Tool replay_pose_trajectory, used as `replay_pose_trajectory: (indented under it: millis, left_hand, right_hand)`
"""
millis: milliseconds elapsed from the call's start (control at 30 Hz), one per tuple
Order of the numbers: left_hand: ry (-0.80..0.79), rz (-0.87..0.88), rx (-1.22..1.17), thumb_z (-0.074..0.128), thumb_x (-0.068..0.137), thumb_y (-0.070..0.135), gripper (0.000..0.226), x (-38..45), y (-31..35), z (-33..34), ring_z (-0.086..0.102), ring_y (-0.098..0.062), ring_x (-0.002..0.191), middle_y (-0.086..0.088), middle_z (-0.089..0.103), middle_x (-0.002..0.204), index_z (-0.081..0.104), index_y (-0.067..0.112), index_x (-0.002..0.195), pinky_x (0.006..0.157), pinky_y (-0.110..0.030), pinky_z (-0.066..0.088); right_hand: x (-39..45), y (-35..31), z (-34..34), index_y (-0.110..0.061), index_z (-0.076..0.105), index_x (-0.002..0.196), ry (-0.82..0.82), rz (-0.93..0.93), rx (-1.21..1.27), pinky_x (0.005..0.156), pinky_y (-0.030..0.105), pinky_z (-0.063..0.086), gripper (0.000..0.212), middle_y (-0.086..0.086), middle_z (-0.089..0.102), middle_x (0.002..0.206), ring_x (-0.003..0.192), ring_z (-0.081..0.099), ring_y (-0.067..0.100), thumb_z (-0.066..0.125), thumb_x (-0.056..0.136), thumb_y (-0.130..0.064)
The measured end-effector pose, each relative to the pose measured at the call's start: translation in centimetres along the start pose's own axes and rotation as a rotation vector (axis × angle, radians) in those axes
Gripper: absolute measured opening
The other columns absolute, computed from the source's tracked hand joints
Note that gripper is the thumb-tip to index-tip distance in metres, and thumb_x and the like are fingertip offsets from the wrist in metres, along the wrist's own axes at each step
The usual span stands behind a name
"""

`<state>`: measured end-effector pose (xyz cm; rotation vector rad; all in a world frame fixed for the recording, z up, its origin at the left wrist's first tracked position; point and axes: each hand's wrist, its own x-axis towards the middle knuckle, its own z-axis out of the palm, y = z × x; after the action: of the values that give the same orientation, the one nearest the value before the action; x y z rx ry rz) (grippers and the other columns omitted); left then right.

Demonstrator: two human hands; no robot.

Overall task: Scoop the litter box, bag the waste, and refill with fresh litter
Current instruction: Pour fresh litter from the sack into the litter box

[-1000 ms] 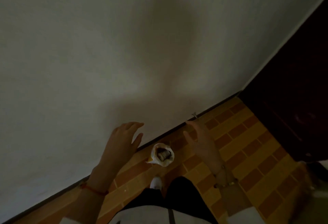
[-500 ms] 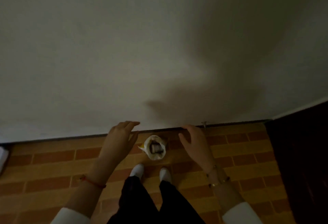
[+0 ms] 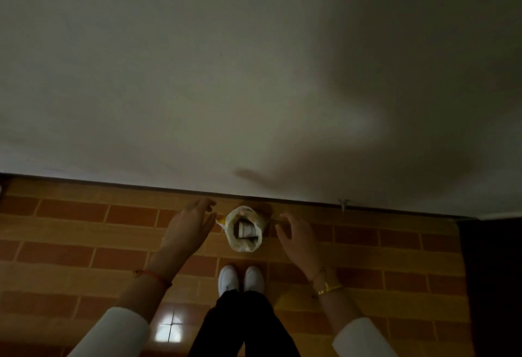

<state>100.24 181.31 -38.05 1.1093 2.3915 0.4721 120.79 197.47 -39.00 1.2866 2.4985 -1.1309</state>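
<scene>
Bag (image 3: 244, 229) sits on tiled floor (image 3: 84, 243), mouth open, right at wall (image 3: 254, 74) base at 12 o'clock from white shoes (image 3: 240, 279). Left hand (image 3: 189, 229) at bag's 9 o'clock, fingers relaxed, grip released, just beside rim, maybe not touching. Right hand (image 3: 296, 235) at 3 o'clock, fingers loosely curled, holding nothing, small gap to bag. Dark door (image 3: 491, 272) edge far at 3 o'clock. Open floor toward 9 o'clock.

One head-worn camera looks steeply down from standing height at the tiled floor (image 3: 84, 243) and the pale wall (image 3: 197, 74) ahead. Both arms reach forward from the bottom edge; the floor lies far below.
</scene>
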Motion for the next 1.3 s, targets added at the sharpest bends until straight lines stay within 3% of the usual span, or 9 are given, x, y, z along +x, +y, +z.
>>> replay_pose_trajectory:
  millis: [400, 533, 700, 767, 867, 1000, 1167, 1233, 1300]
  left_hand:
    - [-0.149, -0.104, -0.057, 0.065, 0.086, 0.032, 0.022, 7.1, -15.0, 25.8, 0.06, -0.023, 0.076, -0.005, 0.062, 0.088, 0.058, 0.013, 0.094, 0.06, -0.032, 0.045]
    - [-0.192, -0.168, -0.035, 0.066, 0.083, 0.043, 0.031, 9.6, -19.8, 33.3, 0.062, -0.023, 0.076, -0.005, 0.064, 0.088, 0.061, 0.014, 0.093, 0.063, -0.039, 0.052]
    - [-0.245, -0.196, -0.02, 0.065, 0.083, 0.048, 0.034, 11.7, -23.1, 39.2, 0.061, -0.02, 0.074, -0.002, 0.063, 0.084, 0.063, 0.014, 0.083, 0.063, -0.037, 0.052]
    - [-0.288, -0.182, 0.016, 0.061, 0.085, 0.05, 0.037, 12.2, -23.8, 40.6, 0.062, -0.019, 0.072, -0.002, 0.064, 0.082, 0.066, 0.014, 0.081, 0.064, -0.04, 0.055]
    - [-0.343, -0.155, 0.028, 0.055, 0.091, 0.04, 0.032, 12.9, -24.6, 42.0, 0.061, -0.023, 0.069, -0.005, 0.062, 0.078, 0.065, 0.013, 0.078, 0.062, -0.039, 0.054]
    - [-0.299, -0.17, -0.023, 0.051, 0.093, 0.026, 0.027, 12.8, -23.6, 41.2, 0.056, -0.022, 0.058, -0.001, 0.053, 0.065, 0.061, 0.014, 0.071, 0.053, -0.033, 0.046]
    - [-0.25, -0.185, -0.082, 0.049, 0.096, 0.019, 0.027, 11.8, -20.7, 35.2, 0.036, -0.006, 0.049, 0.007, 0.038, 0.059, 0.052, 0.016, 0.069, 0.047, -0.019, 0.024]
    - [-0.246, -0.183, -0.11, 0.05, 0.096, 0.018, 0.03, 10.3, -19.3, 31.9, 0.033, -0.007, 0.047, 0.006, 0.036, 0.055, 0.05, 0.013, 0.066, 0.046, -0.022, 0.022]
    - [-0.252, -0.208, -0.126, 0.051, 0.095, 0.016, 0.033, 8.2, -17.8, 28.3, 0.031, -0.009, 0.045, 0.005, 0.034, 0.051, 0.049, 0.011, 0.062, 0.047, -0.026, 0.021]
  right_hand:
    - [13.4, 15.4, 20.8, -0.009, 0.061, 0.106, -0.106, 0.071, -0.055, 0.079, 0.037, 0.05, 0.027, 0.01, 0.064, 0.105, 0.097, 0.059, 0.025, 0.055, 0.094, -0.033]
    - [17.3, 20.4, 27.2, -0.009, 0.058, 0.101, -0.134, 0.108, -0.105, 0.071, 0.036, 0.052, 0.03, 0.009, 0.064, 0.098, 0.092, 0.061, 0.025, 0.058, 0.092, -0.037]
    - [20.2, 23.8, 32.4, -0.002, 0.048, 0.128, -0.162, 0.164, -0.185, 0.077, 0.035, 0.053, 0.064, 0.01, 0.062, 0.114, 0.103, 0.061, 0.026, 0.059, 0.087, -0.05]
    - [20.9, 24.4, 33.6, -0.001, 0.048, 0.131, -0.152, 0.172, -0.23, 0.074, 0.032, 0.051, 0.064, 0.011, 0.063, 0.115, 0.104, 0.062, 0.026, 0.057, 0.089, -0.049]
    - [21.3, 24.7, 34.6, -0.006, 0.061, 0.109, -0.172, 0.139, -0.276, 0.063, 0.028, 0.043, 0.035, 0.014, 0.067, 0.106, 0.094, 0.064, 0.026, 0.051, 0.097, -0.037]
    - [21.1, 23.3, 33.4, -0.005, 0.063, 0.104, -0.127, 0.153, -0.249, 0.059, 0.023, 0.033, 0.025, 0.014, 0.067, 0.104, 0.093, 0.063, 0.026, 0.047, 0.1, -0.024]
    - [20.3, 20.2, 28.3, -0.004, 0.065, 0.101, -0.128, 0.175, -0.248, 0.055, 0.024, 0.031, 0.025, 0.012, 0.066, 0.097, 0.079, 0.055, 0.02, 0.048, 0.099, -0.023]
    - [18.7, 18.0, 25.9, -0.005, 0.064, 0.094, -0.138, 0.143, -0.218, 0.05, 0.02, 0.025, 0.023, 0.005, 0.057, 0.084, 0.076, 0.047, 0.015, 0.049, 0.098, -0.021]
    - [16.4, 15.4, 23.2, -0.016, 0.055, 0.075, -0.16, 0.119, -0.198, 0.049, 0.015, 0.02, 0.025, -0.005, 0.047, 0.075, 0.072, 0.043, 0.012, 0.049, 0.098, -0.02]
